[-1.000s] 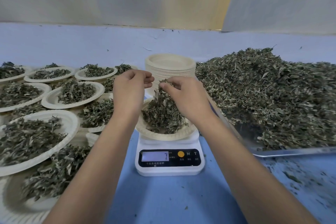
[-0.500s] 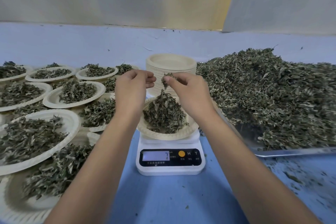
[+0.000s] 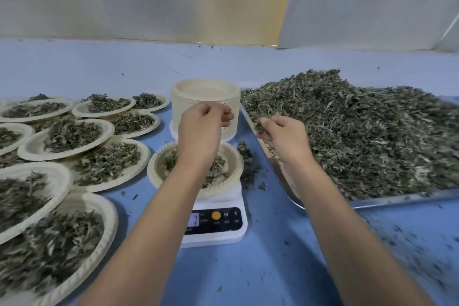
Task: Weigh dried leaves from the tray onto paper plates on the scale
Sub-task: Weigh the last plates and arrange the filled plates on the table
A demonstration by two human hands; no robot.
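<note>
Dried leaves [image 3: 360, 136], likely light and crumbly, are lying heaped at three o'clock of the scale [image 3: 218, 233], the right hand [image 3: 285, 136] loosely pinching an edge tuft, the left hand [image 3: 201, 129] hovering curled, contents unclear.

Scale [image 3: 214, 227], black front panel [image 3: 224, 224]: the white capital letters "M" and "T" stand side by side, just right of a round orange button [image 3: 216, 215]. Small white print beneath the button and letters is too blurred to read. The lit display [image 3: 193, 220], at the panel's left, shows dark figures too smeared to make out.
</note>
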